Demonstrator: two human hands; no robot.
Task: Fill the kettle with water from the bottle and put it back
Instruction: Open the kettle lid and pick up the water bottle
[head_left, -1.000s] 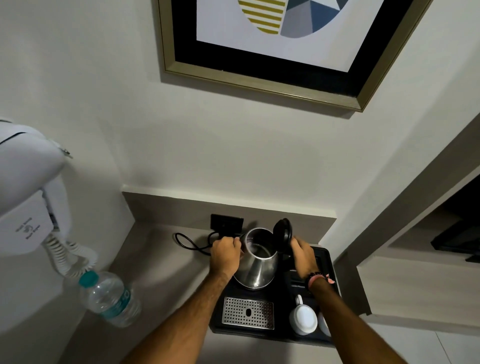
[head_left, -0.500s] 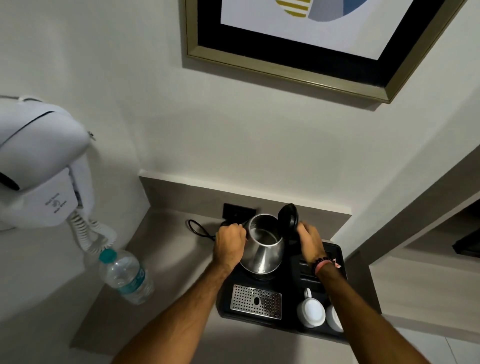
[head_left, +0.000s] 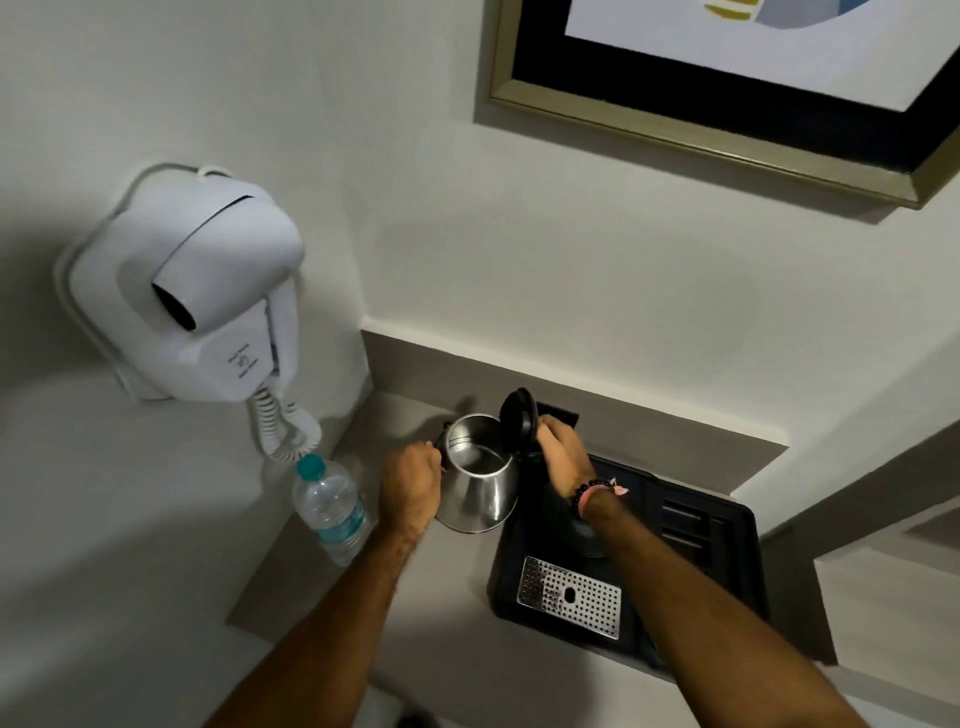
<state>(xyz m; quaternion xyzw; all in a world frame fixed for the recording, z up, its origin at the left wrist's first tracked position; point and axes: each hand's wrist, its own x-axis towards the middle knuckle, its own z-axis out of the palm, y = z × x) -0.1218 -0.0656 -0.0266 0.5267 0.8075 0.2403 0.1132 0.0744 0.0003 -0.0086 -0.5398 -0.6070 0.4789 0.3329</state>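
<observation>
Grey worktop (head_left: 415, 613) in a white-walled corner; framed picture (head_left: 727, 104) above, wall-mounted hair dryer (head_left: 192, 301) up and left of the left hand (head_left: 410, 488). Steel kettle (head_left: 478, 486), lid (head_left: 517, 421) tipped up, sits between both hands, off the black tray (head_left: 727, 561) that lies under the right forearm. Right hand (head_left: 563, 454) is curled round the handle side of the kettle; handle itself hidden. Left hand is loosely fisted against the kettle wall; whether it grips is unclear. Water bottle (head_left: 330, 506), capped, stands just left of the left wrist. Perforated drip grid (head_left: 569, 597) near tray front. Tray's near edge is cut off by the arm; kettle contents hard to read.
</observation>
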